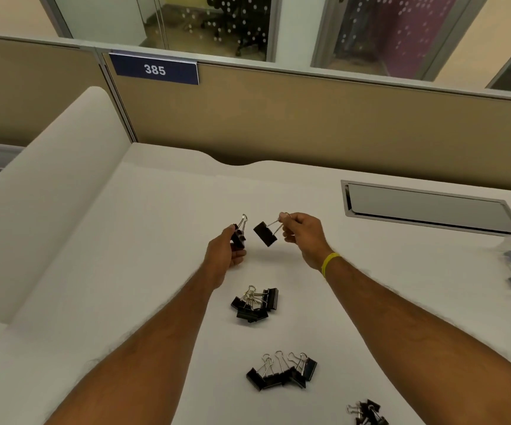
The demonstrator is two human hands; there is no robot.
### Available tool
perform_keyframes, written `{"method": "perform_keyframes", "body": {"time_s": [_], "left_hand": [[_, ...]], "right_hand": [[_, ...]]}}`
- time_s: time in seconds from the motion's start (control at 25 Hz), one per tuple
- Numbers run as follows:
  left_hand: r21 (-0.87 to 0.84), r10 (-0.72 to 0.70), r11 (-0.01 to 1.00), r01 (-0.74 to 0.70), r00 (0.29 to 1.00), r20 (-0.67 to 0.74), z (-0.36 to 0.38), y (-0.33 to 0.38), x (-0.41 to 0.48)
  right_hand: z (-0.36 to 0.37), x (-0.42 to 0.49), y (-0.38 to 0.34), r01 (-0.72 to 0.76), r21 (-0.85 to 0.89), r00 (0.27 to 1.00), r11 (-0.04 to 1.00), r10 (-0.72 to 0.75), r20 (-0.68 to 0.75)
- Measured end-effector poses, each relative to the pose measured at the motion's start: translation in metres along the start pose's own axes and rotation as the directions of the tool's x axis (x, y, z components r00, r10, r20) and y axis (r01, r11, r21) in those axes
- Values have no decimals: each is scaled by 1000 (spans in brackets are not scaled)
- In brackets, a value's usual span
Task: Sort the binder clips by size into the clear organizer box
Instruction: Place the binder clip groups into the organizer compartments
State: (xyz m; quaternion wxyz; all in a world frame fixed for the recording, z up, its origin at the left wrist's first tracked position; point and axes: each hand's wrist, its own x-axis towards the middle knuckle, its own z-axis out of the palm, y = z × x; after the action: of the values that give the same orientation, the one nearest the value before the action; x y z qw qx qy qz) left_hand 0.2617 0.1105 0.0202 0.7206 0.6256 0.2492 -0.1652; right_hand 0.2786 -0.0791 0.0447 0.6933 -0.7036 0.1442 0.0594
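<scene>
Black wire-looped clips (370,409), smooth white desk (156,271)

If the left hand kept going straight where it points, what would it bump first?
Probably the tan partition behind the desk; the clip in the right hand hangs close beside that line, depth unclear.

A white counter (156,240) runs back to a tan partition (309,124), with a shallow notch scooped in its rear edge. A dark blue sign (154,69) reading 385 hangs from the partition's grey top rail. On the left a rounded white divider (49,185) rises beside the counter — on the right a grey metal hatch (426,208) sits in its surface. Beyond, dotted glass panels (186,23) show a black office chair (236,23) and a purple wall (401,35). The light is warm and even.
</scene>
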Motion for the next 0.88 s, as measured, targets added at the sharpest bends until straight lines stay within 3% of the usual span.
{"method": "perform_keyframes", "body": {"time_s": [0.24, 0.4, 0.52, 0.64, 0.88], "left_hand": [[-173, -99, 974, 147, 961, 259, 44, -10, -48], [-221, -128, 951, 216, 927, 353, 83, -26, -84], [-236, -120, 945, 226, 911, 394, 104, -37, -102], [-198, -96, 962, 186, 915, 392, 130, -39, -118], [24, -53, 999, 48, 936, 349, 198, -62, -159]], "right_hand": [[-16, -40, 0, -100, 169, 995, 981, 99, 16], [-33, -63, 1, -91, 199, 989, 976, 112, -98], [-52, -81, 0, -12, 135, 978, 991, 39, -203], [-73, -95, 5, 58, 74, 956, 996, -34, -293], [-125, -121, 18, 19, 104, 907, 994, 26, -420]]}}
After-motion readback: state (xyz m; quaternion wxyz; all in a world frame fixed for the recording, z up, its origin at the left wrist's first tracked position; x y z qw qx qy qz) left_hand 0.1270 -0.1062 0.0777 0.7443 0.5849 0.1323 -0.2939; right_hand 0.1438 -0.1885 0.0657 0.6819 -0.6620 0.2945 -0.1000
